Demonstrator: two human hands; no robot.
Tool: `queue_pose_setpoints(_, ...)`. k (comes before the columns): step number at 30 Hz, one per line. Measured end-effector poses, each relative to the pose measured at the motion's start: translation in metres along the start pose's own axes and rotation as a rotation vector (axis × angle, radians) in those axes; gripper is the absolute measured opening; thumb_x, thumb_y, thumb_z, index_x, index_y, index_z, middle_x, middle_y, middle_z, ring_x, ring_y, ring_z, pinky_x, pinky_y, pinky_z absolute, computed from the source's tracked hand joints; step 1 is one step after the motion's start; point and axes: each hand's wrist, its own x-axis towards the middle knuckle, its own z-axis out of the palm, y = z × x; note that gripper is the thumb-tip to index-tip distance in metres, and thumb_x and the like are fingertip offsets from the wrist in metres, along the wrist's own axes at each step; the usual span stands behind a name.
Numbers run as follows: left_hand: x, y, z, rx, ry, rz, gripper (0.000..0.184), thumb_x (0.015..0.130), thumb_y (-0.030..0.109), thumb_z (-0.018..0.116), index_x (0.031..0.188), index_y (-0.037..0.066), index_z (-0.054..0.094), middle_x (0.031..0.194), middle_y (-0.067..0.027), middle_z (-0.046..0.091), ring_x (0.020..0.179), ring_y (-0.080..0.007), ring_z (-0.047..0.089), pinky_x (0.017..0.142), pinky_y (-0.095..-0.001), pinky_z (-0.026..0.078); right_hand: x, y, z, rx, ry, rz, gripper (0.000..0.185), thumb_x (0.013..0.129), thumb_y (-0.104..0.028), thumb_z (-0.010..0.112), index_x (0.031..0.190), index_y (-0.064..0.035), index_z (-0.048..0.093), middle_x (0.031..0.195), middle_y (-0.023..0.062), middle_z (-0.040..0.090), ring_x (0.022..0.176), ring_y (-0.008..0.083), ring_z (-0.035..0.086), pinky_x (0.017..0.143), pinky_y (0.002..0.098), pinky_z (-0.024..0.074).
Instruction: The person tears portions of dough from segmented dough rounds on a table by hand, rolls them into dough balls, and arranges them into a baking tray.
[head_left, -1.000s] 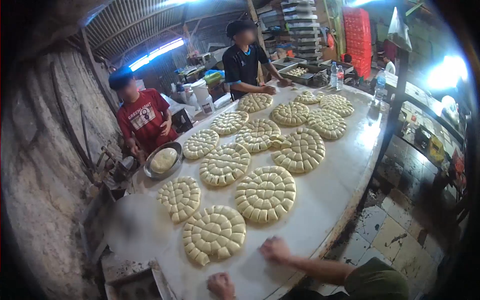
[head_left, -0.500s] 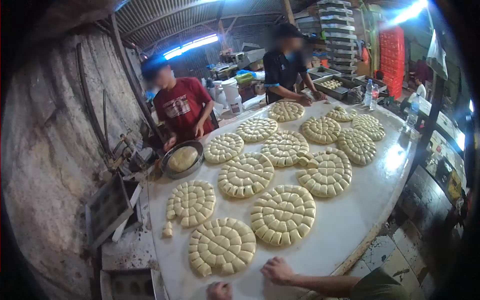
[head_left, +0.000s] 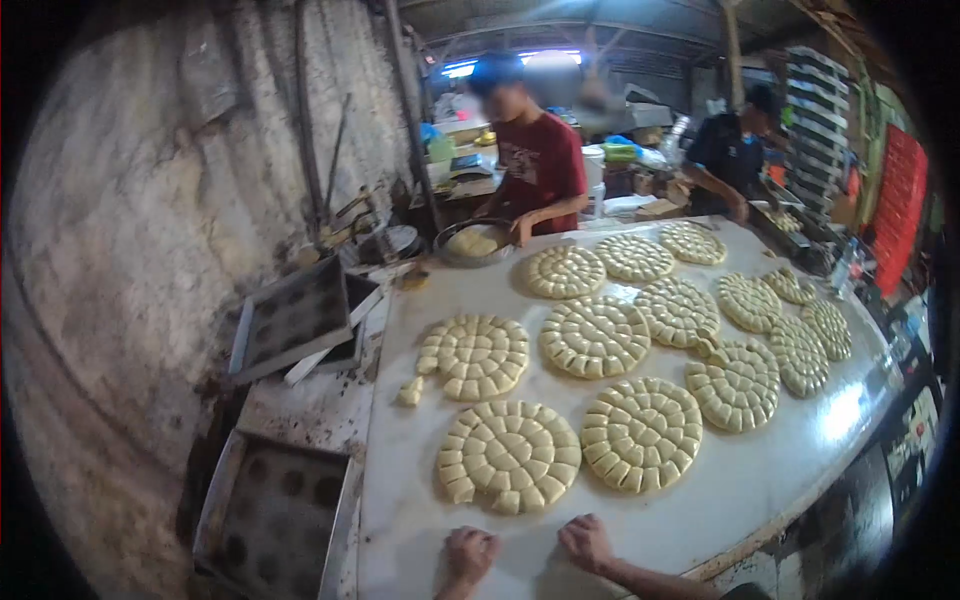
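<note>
My left hand (head_left: 472, 553) rests on the white tabletop near its front edge, fingers curled in. Just to its right, my right hand (head_left: 586, 540) is also closed against the surface. Anything under or inside either hand is hidden. Right beyond my hands lie two flat rounds of dough cut into small pieces, a left dough round (head_left: 508, 457) and a right dough round (head_left: 642, 436). The left one has gaps along its near rim. Farther left, another cut dough round (head_left: 473, 356) has a loose dough piece (head_left: 410, 391) beside it.
Several more cut dough rounds (head_left: 594, 337) cover the table's far and right parts. A person in red (head_left: 545, 165) holds a round pan (head_left: 472, 259) of dough. Another person in black (head_left: 728, 160) stands at the far right. Moulded metal trays (head_left: 275, 510) lie at left.
The view has swung left, and more of my left hand shows. The person in black has moved a hand from a dough round toward the trays. The person in red now touches the pan's right side.
</note>
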Motion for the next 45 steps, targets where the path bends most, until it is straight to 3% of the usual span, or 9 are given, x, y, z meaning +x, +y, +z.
queue_pose_setpoints(7, -0.074, -0.010, -0.062, 0.148, -0.161, 0.062, 0.016, 0.070, 0.026, 0.065, 0.068, 0.011, 0.059, 0.079, -0.0071, 0.059, 0.081, -0.0298, 0.053, 0.073, -0.0414, 0.042, -0.133, 0.039, 0.006, 0.567, -0.099, 0.210, 0.011, 0.073, -0.014, 0.061, 0.082, -0.0075, 0.060, 0.092, 0.0119, 0.058, 0.088, 0.0335, 0.050, 0.077, 0.0443, 0.0389)
queue_pose_setpoints(10, -0.024, -0.020, -0.064, 0.271, -0.039, -0.013, 0.014, 0.071, 0.024, 0.063, 0.073, 0.011, 0.060, 0.080, -0.0091, 0.057, 0.082, -0.0318, 0.051, 0.077, -0.0425, 0.041, -0.049, 0.012, -0.072, -0.145, -0.069, -0.057, 0.011, 0.076, -0.011, 0.053, 0.082, -0.0037, 0.059, 0.088, 0.0136, 0.058, 0.086, 0.0327, 0.050, 0.077, 0.0442, 0.0370)
queue_pose_setpoints(14, -0.017, -0.008, -0.005, -0.031, -0.039, 0.045, 0.014, 0.071, 0.023, 0.062, 0.074, 0.009, 0.061, 0.083, -0.0096, 0.058, 0.083, -0.0308, 0.052, 0.075, -0.0421, 0.042, -0.003, -0.016, -0.024, 0.115, -0.070, 0.178, 0.012, 0.079, -0.009, 0.049, 0.081, -0.0039, 0.060, 0.085, 0.0143, 0.059, 0.087, 0.0329, 0.050, 0.083, 0.0432, 0.0344)
queue_pose_setpoints(18, -0.064, 0.020, -0.046, 0.022, -0.116, 0.107, 0.016, 0.071, 0.021, 0.061, 0.078, 0.008, 0.061, 0.089, -0.0084, 0.057, 0.091, -0.0297, 0.051, 0.076, -0.0414, 0.044, -0.059, -0.031, -0.010, 0.033, -0.235, -0.113, 0.014, 0.084, -0.011, 0.050, 0.084, -0.0013, 0.060, 0.083, 0.0131, 0.063, 0.084, 0.0307, 0.056, 0.088, 0.0410, 0.0386)
queue_pose_setpoints(24, -0.081, 0.022, -0.086, 0.272, -0.265, -0.022, 0.030, 0.075, 0.014, 0.057, 0.097, -0.004, 0.051, 0.099, -0.0199, 0.048, 0.098, -0.0328, 0.046, 0.071, -0.0441, 0.042, -0.092, -0.068, -0.081, -0.368, -0.339, 0.016, 0.015, 0.075, -0.013, 0.058, 0.087, -0.0049, 0.059, 0.089, 0.0155, 0.059, 0.092, 0.0353, 0.051, 0.080, 0.0470, 0.0410)
queue_pose_setpoints(27, -0.102, 0.014, -0.132, -0.327, -0.650, -0.407, 0.033, 0.088, 0.025, 0.050, 0.102, -0.005, 0.050, 0.100, -0.0204, 0.049, 0.087, -0.0333, 0.053, 0.074, -0.0428, 0.047, -0.049, -0.077, -0.082, 0.212, -0.811, 0.572, 0.018, 0.079, -0.015, 0.053, 0.093, -0.0046, 0.059, 0.093, 0.0191, 0.059, 0.086, 0.0345, 0.054, 0.076, 0.0425, 0.0444)
queue_pose_setpoints(30, -0.136, -0.012, -0.225, -0.909, -0.604, -0.585, 0.040, 0.089, 0.033, 0.051, 0.105, -0.004, 0.050, 0.099, -0.0183, 0.052, 0.083, -0.0280, 0.055, 0.075, -0.0385, 0.048, 0.034, -0.207, -0.029, 0.485, -0.800, 0.402, 0.021, 0.079, -0.011, 0.065, 0.096, -0.0003, 0.058, 0.087, 0.0088, 0.065, 0.079, 0.0148, 0.060, 0.064, 0.0287, 0.0499)
queue_pose_setpoints(36, -0.162, -0.125, -0.372, -0.439, 0.040, -0.401, 0.037, 0.078, 0.023, 0.064, 0.104, 0.000, 0.052, 0.105, -0.0188, 0.047, 0.093, -0.0290, 0.050, 0.080, -0.0390, 0.044, 0.168, -0.427, 0.092, 0.083, -0.705, -0.397, 0.030, 0.075, -0.009, 0.066, 0.103, -0.0024, 0.057, 0.099, 0.0152, 0.059, 0.092, 0.0293, 0.058, 0.079, 0.0347, 0.0472)
queue_pose_setpoints(45, -0.131, -0.190, -0.314, -0.114, -0.297, -0.201, 0.028, 0.080, 0.016, 0.057, 0.098, -0.006, 0.054, 0.092, -0.0284, 0.057, 0.087, -0.0430, 0.056, 0.076, -0.0464, 0.046, 0.185, -0.430, 0.197, -0.427, -0.917, -0.470, 0.040, 0.074, -0.026, 0.068, 0.108, -0.0067, 0.057, 0.087, 0.0145, 0.065, 0.083, 0.0339, 0.061, 0.083, 0.0401, 0.0440)
